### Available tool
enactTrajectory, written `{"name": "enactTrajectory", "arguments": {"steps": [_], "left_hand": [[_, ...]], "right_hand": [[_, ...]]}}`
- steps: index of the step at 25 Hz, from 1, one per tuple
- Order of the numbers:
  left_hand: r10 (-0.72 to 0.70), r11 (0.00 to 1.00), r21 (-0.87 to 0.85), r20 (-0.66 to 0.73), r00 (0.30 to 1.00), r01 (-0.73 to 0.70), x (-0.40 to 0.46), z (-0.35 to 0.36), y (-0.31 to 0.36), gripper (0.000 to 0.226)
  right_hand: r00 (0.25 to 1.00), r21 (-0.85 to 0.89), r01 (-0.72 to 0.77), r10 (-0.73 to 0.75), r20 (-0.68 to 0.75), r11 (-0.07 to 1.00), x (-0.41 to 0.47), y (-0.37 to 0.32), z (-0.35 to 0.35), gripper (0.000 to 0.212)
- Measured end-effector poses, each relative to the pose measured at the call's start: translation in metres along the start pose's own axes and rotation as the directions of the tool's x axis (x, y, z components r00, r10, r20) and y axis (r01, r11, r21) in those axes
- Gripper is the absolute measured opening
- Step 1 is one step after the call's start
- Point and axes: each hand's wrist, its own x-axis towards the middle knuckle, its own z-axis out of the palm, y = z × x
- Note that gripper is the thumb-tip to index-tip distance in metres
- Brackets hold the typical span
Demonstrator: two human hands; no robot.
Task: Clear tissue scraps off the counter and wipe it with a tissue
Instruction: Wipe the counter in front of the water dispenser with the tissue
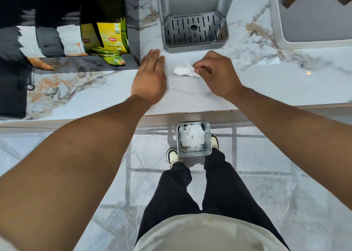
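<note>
Two bare forearms are seen nearest the camera, reaching over the white veined marble bench. The left hand is laid flat and spread on the bench surface, with nothing held. The right hand is curled, its fingertips pinched on one crumpled white tissue, which lies on the bench between the two hands, just near of the grey slotted drip tray. One small square metal bin, already filled with white tissue, is set on the floor below the bench edge, between two shoes. One very small white fleck is seen beside the left hand; whether it is a scrap cannot be told. Two pale shapes farther right could be scraps or reflections. Some risks can be judged: the thin tissue could be torn by hard rubbing, so that fresh scraps are left; scraps swept toward the near edge could be dropped beside the bin, since its mouth is narrow; and the fleck could be missed against the pale marble.
</note>
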Motion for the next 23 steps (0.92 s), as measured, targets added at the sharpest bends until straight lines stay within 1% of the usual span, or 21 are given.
{"name": "enactTrajectory", "arguments": {"steps": [2,5,8,11,13,15,16,17,18,19,20,21,22,23], "left_hand": [[0.005,1.0,0.0,0.0,1.0,-0.005,0.0,0.0,-0.001,0.049],[0.0,1.0,0.001,0.005,1.0,0.0,0.0,-0.001,-0.001,0.049],[-0.002,1.0,-0.003,0.01,1.0,0.002,0.001,-0.002,0.0,0.049],[0.002,1.0,-0.004,0.018,1.0,-0.002,0.0,-0.001,0.0,0.05],[-0.003,1.0,-0.003,0.02,1.0,0.003,0.001,-0.001,0.0,0.05],[-0.009,1.0,-0.003,0.025,1.0,0.009,0.0,-0.002,0.001,0.05],[-0.006,1.0,-0.006,0.023,1.0,0.006,0.0,-0.003,0.001,0.05],[-0.001,1.0,-0.01,0.021,1.0,0.001,0.0,-0.003,0.001,0.05],[-0.001,1.0,-0.01,0.022,1.0,0.001,0.0,-0.003,0.001,0.049],[-0.004,1.0,-0.008,0.026,1.0,0.005,0.0,-0.003,0.001,0.049],[-0.008,1.0,-0.006,0.029,1.0,0.008,0.0,-0.002,0.001,0.05],[-0.011,1.0,-0.008,0.028,1.0,0.011,0.001,-0.002,0.001,0.049],[-0.013,1.0,-0.013,0.027,1.0,0.013,0.001,-0.002,0.0,0.049],[-0.012,1.0,-0.017,0.028,1.0,0.012,0.001,-0.001,-0.001,0.049]], "right_hand": [[0.999,-0.086,-0.001,0.006,0.051,0.996,0.016,0.007,0.01,0.02],[0.999,-0.133,-0.017,0.023,0.044,0.991,0.018,0.01,0.023,0.021],[0.996,-0.133,0.079,-0.072,0.056,0.988,-0.005,0.006,0.029,0.019],[0.983,-0.072,0.169,-0.163,0.083,0.983,-0.045,0.002,0.026,0.016],[0.968,-0.046,0.18,-0.169,0.188,0.982,-0.063,0.0,0.021,0.016],[0.927,-0.04,0.163,-0.139,0.35,0.986,-0.069,-0.004,0.014,0.015],[0.924,-0.036,0.145,-0.122,0.363,0.989,-0.065,-0.006,0.01,0.015],[0.953,-0.049,0.11,-0.091,0.29,0.993,-0.057,-0.005,0.007,0.015],[0.988,-0.081,0.04,-0.028,0.15,0.996,-0.045,-0.001,0.004,0.016],[0.998,-0.126,-0.067,0.065,-0.024,0.99,-0.031,0.005,0.001,0.017],[0.968,-0.156,-0.205,0.177,-0.177,0.966,-0.019,0.013,-0.004,0.019],[0.918,-0.165,-0.338,0.286,-0.275,0.927,-0.009,0.02,-0.008,0.022],[0.867,-0.166,-0.445,0.377,-0.326,0.88,-0.003,0.028,-0.009,0.024],[0.828,-0.16,-0.514,0.438,-0.35,0.843,0.0,0.032,-0.006,0.025]]}}
